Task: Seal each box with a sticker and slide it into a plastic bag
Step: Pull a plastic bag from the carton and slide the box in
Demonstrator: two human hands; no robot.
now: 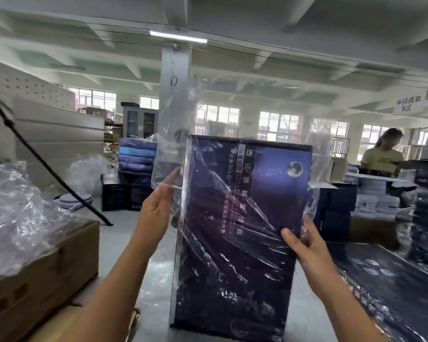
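Here's the box (pixel 245 218), standing upright in front of me, and it's already inside the bag (pixel 181 114). Clear film wraps its front, and the spare open end sticks up above the top edge. So the sliding-in looks nearly done for this one.

My right hand (pixel 304 240) grips the box's right edge through the film, thumb on the front, fingers curled behind. My left hand (pixel 158 201) is at the left edge, fingers running up along it with film across them. Pinching or just pressing? I can't tell.

The sticker I can't see at all, so I can't tell if the box is sealed.

Bagged boxes (pixel 393 280) lie on my right, all blurred. Loose bags (pixel 15 206) are heaped on a carton (pixel 35 280) on my left, so I reckon there's more to do.
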